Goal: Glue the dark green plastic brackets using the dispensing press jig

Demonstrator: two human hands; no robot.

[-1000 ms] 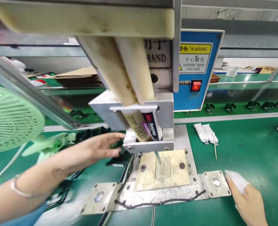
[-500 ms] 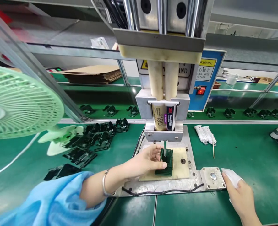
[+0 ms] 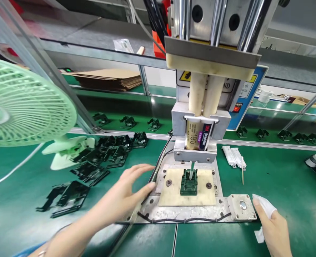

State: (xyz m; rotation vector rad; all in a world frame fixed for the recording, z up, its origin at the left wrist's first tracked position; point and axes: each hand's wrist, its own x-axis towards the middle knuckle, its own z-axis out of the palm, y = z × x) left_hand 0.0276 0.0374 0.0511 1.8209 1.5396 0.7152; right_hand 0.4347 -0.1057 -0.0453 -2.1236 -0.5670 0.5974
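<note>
My left hand (image 3: 131,191) is open with nothing in it, thumb and fingers apart, just left of the pale plate (image 3: 171,198) on the machine base. On that plate stands a small dark green piece (image 3: 189,185) with raised posts. The mixing nozzle (image 3: 192,170) of the adhesive cartridges (image 3: 199,135) points down at its top. My right hand (image 3: 275,228) is closed on a crumpled white wipe (image 3: 265,206), beside the metal box with a round push button (image 3: 242,205). Black plastic parts (image 3: 70,198) lie left of my left forearm.
A green fan (image 3: 26,107) stands at the left, close to more piled black parts (image 3: 117,150). White packets (image 3: 232,157) and a wooden stick (image 3: 242,171) lie to the right. Spaced black parts line the green strip (image 3: 115,123) behind. A black cable (image 3: 184,220) crosses the base's front.
My left hand has let go of the dark green piece under the nozzle and moved left, opening. The right hand still holds the wipe. The camera view has tilted.
</note>
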